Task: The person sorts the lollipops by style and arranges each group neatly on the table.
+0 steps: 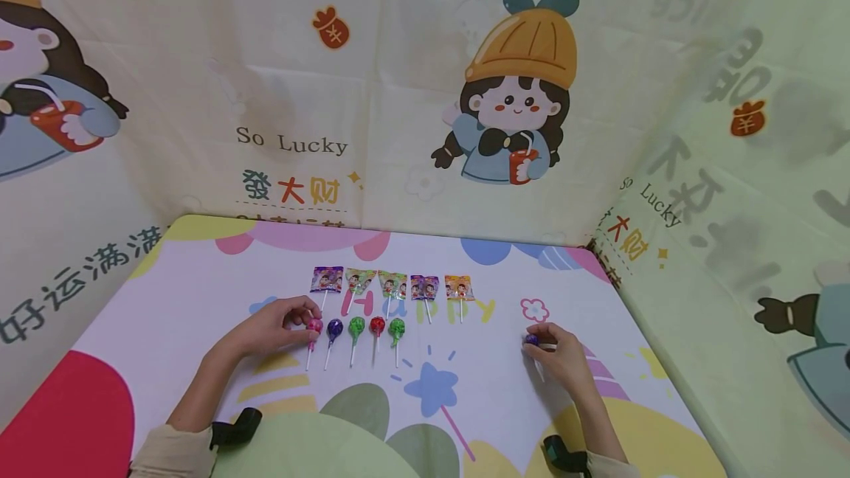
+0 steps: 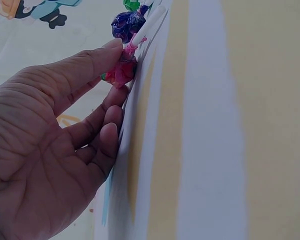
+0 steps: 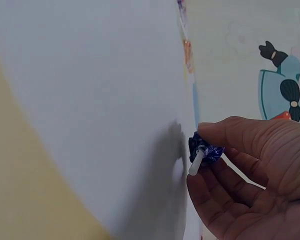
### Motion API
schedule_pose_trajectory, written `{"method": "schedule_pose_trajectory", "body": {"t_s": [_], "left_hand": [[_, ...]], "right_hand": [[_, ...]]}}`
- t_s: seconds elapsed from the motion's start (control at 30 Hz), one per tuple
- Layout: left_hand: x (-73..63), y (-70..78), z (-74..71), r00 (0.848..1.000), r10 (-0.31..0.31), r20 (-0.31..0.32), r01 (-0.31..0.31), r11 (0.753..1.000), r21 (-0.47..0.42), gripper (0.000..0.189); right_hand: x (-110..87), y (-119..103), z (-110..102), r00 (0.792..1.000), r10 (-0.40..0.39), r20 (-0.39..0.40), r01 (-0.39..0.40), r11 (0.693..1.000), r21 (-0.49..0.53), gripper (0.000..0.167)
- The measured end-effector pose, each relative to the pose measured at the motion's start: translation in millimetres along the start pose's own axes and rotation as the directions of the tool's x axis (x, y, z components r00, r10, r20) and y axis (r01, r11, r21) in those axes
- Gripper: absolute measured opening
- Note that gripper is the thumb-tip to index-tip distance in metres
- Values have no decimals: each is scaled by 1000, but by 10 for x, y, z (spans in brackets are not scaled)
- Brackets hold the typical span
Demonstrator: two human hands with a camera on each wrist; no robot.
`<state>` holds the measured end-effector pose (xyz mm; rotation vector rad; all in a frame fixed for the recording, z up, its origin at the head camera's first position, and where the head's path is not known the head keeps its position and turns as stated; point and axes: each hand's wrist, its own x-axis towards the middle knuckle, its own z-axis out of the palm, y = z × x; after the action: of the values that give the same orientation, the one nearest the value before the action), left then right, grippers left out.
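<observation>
My left hand (image 1: 274, 328) pinches the wrapped head of a pink lollipop (image 1: 314, 325), between thumb and fingers in the left wrist view. This lollipop is at the left end of a row on the table, its white stick toward me. To its right lie a dark purple lollipop (image 1: 335, 327), a green one (image 1: 356, 326), a red one (image 1: 377, 325) and another green one (image 1: 397, 327). Off to the right, my right hand (image 1: 566, 361) holds a purple lollipop (image 3: 206, 149) by its head, the stick pointing down toward the table in the head view.
Behind the row lies a second row of flat-wrapped lollipops, from a purple packet (image 1: 327, 279) to an orange packet (image 1: 459, 288). A printed cloth (image 1: 478, 360) covers the table. Patterned curtains (image 1: 398, 94) rise along its back and sides.
</observation>
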<state>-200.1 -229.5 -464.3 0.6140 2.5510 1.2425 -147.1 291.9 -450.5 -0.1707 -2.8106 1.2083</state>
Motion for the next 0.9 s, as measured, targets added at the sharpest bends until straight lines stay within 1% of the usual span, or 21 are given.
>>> {"method": "schedule_pose_trajectory", "body": {"t_s": [0.13, 0.3, 0.4, 0.63, 0.9], "left_hand": [[-6, 6, -1, 1000, 24, -2, -24, 1000, -16, 26], [-5, 11, 1, 1000, 18, -3, -18, 1000, -14, 26], [-5, 7, 3, 1000, 15, -2, -15, 1000, -8, 26], [-4, 9, -3, 1000, -13, -4, 13, 1000, 5, 26], [-2, 23, 4, 1000, -5, -9, 5, 1000, 2, 26]], "right_hand": [[25, -33, 22, 1000, 19, 5, -19, 1000, -11, 28], [50, -86, 57, 1000, 22, 12, -22, 1000, -14, 29], [68, -114, 82, 1000, 11, 15, -11, 1000, -15, 29], [93, -158, 140, 1000, -8, 15, 8, 1000, -16, 29], [98, -216, 202, 999, -29, 14, 29, 1000, 10, 27]]}}
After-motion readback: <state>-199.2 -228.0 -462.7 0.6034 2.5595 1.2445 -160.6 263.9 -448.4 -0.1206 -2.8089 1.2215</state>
